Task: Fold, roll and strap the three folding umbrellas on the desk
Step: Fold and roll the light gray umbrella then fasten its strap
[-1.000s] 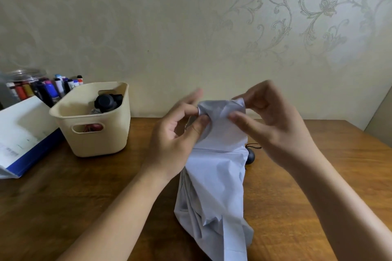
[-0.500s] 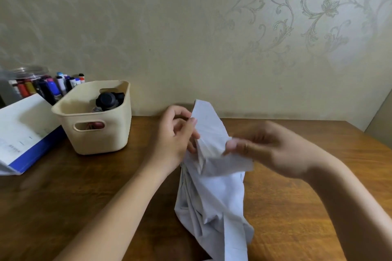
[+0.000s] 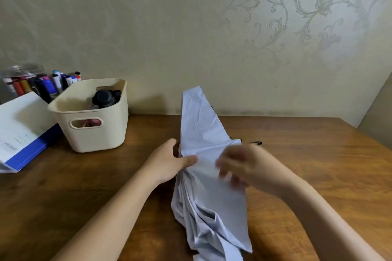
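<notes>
Patterned beige wallpaper (image 3: 212, 27) backs a brown wooden desk (image 3: 318, 165). Mid-desk lies the pale blue umbrella (image 3: 210, 197), left hand (image 3: 169, 165) pinching its fabric; right hand (image 3: 239, 167) is blurred, grip unclear. A cream basket (image 3: 93, 121) stands left.

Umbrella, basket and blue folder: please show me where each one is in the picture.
Umbrella (image 3: 203, 129): head view, on the pale fabric panel raised above the hands.
Basket (image 3: 106, 135): head view, on its cream front wall, right of the handle slot.
Blue folder (image 3: 29, 152): head view, on its blue edge at the left.
</notes>
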